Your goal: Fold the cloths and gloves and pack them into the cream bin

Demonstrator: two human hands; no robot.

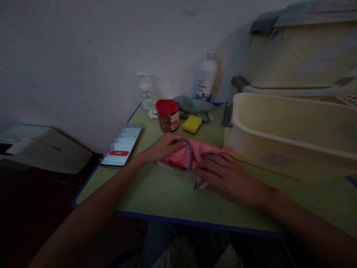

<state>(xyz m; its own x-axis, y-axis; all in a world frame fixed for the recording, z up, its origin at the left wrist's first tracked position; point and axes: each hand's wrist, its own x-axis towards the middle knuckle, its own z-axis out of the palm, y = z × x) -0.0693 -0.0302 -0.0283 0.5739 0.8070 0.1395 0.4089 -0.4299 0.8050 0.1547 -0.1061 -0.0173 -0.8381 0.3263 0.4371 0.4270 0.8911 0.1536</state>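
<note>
A crumpled pink cleaning cloth (199, 149) with dark patterned edging lies on the green tabletop (150, 193). My left hand (163, 148) grips its left side, the thumb lying over the fabric. On the cloth's right side, my right hand (223, 173) has its fingers bent around the bunched fabric; the fingertips are partly hidden. Just behind the cloth are a yellow sponge (192, 124) and a red-lidded tin (167, 117).
A large cream bin (267, 149) stands at the right, with another lidded box (295, 56) behind it. A phone (122, 147) rests at the left edge. Along the wall are a pump bottle (147, 95), a grey-green cloth (192, 106) and a white bottle (206, 78).
</note>
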